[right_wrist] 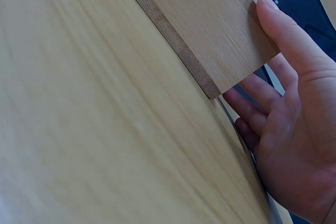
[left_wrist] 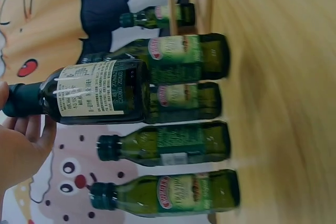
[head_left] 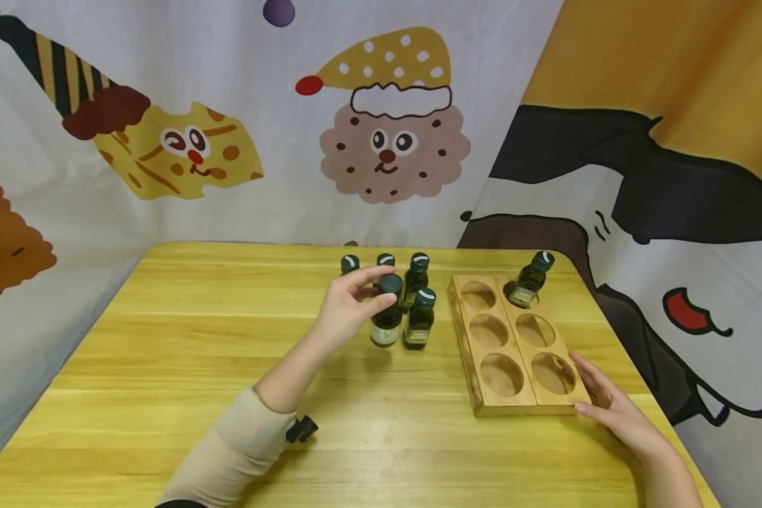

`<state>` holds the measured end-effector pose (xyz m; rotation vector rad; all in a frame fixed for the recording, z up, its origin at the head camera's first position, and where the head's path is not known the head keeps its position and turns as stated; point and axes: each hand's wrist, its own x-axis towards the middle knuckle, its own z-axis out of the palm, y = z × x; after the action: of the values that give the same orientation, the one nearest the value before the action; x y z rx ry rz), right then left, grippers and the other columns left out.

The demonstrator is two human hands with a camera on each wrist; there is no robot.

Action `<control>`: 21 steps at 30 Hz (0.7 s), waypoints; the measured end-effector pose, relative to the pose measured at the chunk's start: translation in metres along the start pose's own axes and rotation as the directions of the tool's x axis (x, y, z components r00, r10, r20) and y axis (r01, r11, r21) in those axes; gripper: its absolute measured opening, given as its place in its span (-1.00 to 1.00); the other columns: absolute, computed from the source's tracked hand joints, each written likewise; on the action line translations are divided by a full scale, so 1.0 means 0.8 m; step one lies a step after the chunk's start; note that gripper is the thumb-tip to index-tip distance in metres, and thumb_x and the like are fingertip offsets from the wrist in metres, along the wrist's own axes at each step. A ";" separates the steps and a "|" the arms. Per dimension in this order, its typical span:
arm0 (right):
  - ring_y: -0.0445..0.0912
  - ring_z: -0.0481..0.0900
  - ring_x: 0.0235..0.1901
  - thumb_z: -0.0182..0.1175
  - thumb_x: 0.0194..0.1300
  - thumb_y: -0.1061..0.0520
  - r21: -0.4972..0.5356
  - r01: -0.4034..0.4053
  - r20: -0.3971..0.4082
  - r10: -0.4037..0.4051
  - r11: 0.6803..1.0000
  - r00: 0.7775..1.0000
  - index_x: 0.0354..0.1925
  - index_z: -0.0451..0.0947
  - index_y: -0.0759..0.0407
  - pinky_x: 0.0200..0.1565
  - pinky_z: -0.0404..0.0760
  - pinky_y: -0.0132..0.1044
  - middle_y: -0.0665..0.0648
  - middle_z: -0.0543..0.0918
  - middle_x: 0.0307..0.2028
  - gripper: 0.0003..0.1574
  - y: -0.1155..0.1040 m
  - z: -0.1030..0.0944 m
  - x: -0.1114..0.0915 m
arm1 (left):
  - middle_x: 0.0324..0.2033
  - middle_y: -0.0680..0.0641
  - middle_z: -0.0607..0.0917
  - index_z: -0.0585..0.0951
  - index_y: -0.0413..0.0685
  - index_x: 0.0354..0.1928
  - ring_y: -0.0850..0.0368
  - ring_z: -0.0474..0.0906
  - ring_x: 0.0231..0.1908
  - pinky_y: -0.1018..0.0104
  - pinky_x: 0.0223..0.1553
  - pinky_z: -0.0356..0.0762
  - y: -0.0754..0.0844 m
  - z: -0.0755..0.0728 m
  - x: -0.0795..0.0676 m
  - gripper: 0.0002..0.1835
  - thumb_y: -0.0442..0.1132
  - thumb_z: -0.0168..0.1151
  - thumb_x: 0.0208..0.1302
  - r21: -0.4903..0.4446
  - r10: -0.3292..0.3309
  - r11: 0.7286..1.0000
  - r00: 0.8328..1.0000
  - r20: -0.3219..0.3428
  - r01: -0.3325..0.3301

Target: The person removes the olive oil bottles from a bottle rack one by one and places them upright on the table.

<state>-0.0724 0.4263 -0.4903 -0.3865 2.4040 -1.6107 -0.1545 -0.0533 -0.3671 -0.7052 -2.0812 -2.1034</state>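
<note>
My left hand (head_left: pixel 349 300) pinches the dark green cap of a small olive oil bottle (left_wrist: pixel 89 92) with a cream label. In the left wrist view its base hangs clear of the wooden table, level with the middle of the bottles behind it. Just right of it in the head view stands another olive oil bottle (head_left: pixel 419 321); several like it are grouped there. My right hand (head_left: pixel 622 413) holds the near right corner of a wooden rack (head_left: pixel 476 407), thumb (right_wrist: pixel 286 30) on one face and fingers round the other side. One olive oil bottle (head_left: pixel 529 280) leans in the rack's far right hole.
The rack's other round holes show no bottles. A patterned cloth (head_left: pixel 228 219) hangs behind the table (head_left: pixel 184 339) and down its right side. A small black device (head_left: pixel 301 429) is at my left sleeve (head_left: pixel 244 430).
</note>
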 end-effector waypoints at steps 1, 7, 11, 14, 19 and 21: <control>-0.60 -0.04 0.25 0.06 0.35 0.41 -0.002 -0.001 0.001 0.001 1.000 1.000 0.53 -0.19 0.04 0.05 0.14 -0.69 -0.30 0.00 0.39 -0.02 0.000 0.000 0.000 | -0.15 -0.15 0.63 0.60 -0.24 0.09 -0.03 0.62 -0.16 0.17 -0.21 0.63 -0.002 -0.001 0.000 -0.61 -0.42 0.33 0.19 0.002 -0.011 1.000 1.000 -0.001 0.011; -0.59 -0.03 0.26 0.06 0.34 0.42 -0.003 0.007 -0.002 -0.007 1.000 1.000 0.52 -0.18 0.05 0.05 0.13 -0.68 -0.30 0.01 0.38 -0.02 0.001 -0.001 0.000 | -0.16 -0.16 0.64 0.59 -0.28 0.09 -0.03 0.61 -0.15 0.20 -0.18 0.62 -0.021 -0.003 0.001 -0.60 -0.42 0.35 0.17 0.017 -0.045 0.999 0.999 -0.012 0.045; -0.60 -0.03 0.25 0.06 0.34 0.43 -0.001 0.011 -0.006 -0.011 1.000 1.000 0.52 -0.17 0.07 0.05 0.14 -0.68 -0.33 0.03 0.37 -0.02 0.001 0.000 0.000 | -0.17 -0.16 0.65 0.59 -0.27 0.10 -0.04 0.61 -0.14 0.21 -0.16 0.61 -0.035 -0.005 0.001 -0.58 -0.40 0.35 0.16 0.027 -0.086 0.996 0.996 -0.009 0.087; -0.60 -0.02 0.25 0.06 0.33 0.43 0.000 0.014 -0.005 -0.014 1.000 1.000 0.52 -0.18 0.08 0.05 0.14 -0.68 -0.33 0.03 0.37 -0.02 0.001 0.000 0.000 | -0.17 -0.17 0.65 0.59 -0.28 0.10 -0.10 0.60 -0.11 0.20 -0.14 0.61 -0.044 -0.005 0.001 -0.58 -0.39 0.36 0.16 0.029 -0.110 0.994 0.994 0.000 0.110; -0.60 -0.03 0.25 0.06 0.33 0.43 -0.002 0.017 -0.004 -0.017 1.000 1.000 0.52 -0.18 0.08 0.05 0.12 -0.69 -0.33 0.02 0.38 -0.02 0.003 0.000 0.000 | -0.18 -0.19 0.66 0.59 -0.31 0.07 -0.17 0.57 -0.09 0.21 -0.09 0.58 -0.054 -0.004 0.002 -0.59 -0.44 0.36 0.14 0.016 -0.123 0.992 0.992 -0.004 0.123; -0.59 -0.03 0.25 0.06 0.33 0.43 -0.005 0.018 -0.005 -0.018 1.000 1.000 0.52 -0.18 0.07 0.05 0.12 -0.69 -0.32 0.01 0.39 -0.02 0.004 0.000 0.000 | -0.19 -0.18 0.66 0.61 -0.29 0.05 -0.18 0.56 -0.09 0.22 -0.08 0.58 -0.057 -0.003 0.003 -0.61 -0.45 0.37 0.13 0.009 -0.133 0.991 0.991 -0.008 0.133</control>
<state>-0.0729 0.4272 -0.4932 -0.4064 2.4152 -1.6156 -0.1746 -0.0523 -0.4084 -0.5714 -2.1896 -2.1573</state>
